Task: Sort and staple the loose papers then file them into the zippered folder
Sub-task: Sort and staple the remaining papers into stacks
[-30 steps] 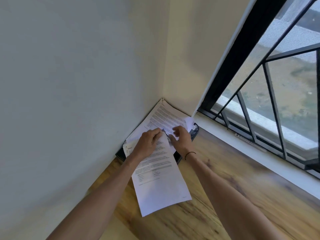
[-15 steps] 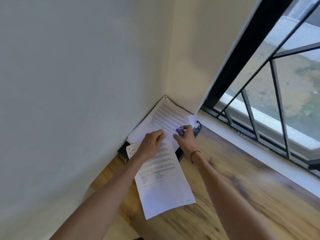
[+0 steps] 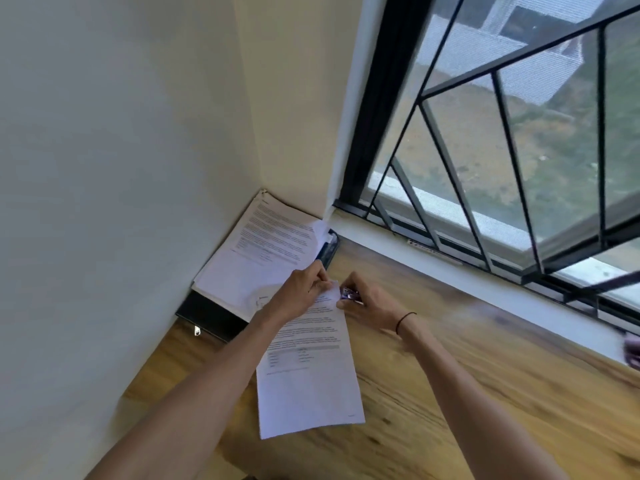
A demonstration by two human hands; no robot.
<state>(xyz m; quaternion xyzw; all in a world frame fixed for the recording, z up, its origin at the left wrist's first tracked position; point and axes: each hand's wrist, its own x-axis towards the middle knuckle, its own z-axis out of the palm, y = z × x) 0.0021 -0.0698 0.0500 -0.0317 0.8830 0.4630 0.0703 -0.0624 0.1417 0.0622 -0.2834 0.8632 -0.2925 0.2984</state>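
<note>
A printed sheet set (image 3: pixel 308 372) lies on the wooden table, its top end under my hands. My left hand (image 3: pixel 303 292) pinches its upper right corner. My right hand (image 3: pixel 367 303) grips a small purple stapler (image 3: pixel 348 293) right beside that corner. A stack of loose papers (image 3: pixel 263 251) sits in the wall corner on top of the dark zippered folder (image 3: pixel 211 315), whose edge shows at the left and at the far right of the stack.
The wooden table (image 3: pixel 467 393) runs along a white window sill (image 3: pixel 485 282) with a black barred window above. Walls close in the left and back sides. A dark object (image 3: pixel 633 348) sits at the far right edge.
Both hands moved off the paper stack toward me and to the right, bringing the sheet's corner along. The purple stapler came into my right hand and now sits at that corner.
</note>
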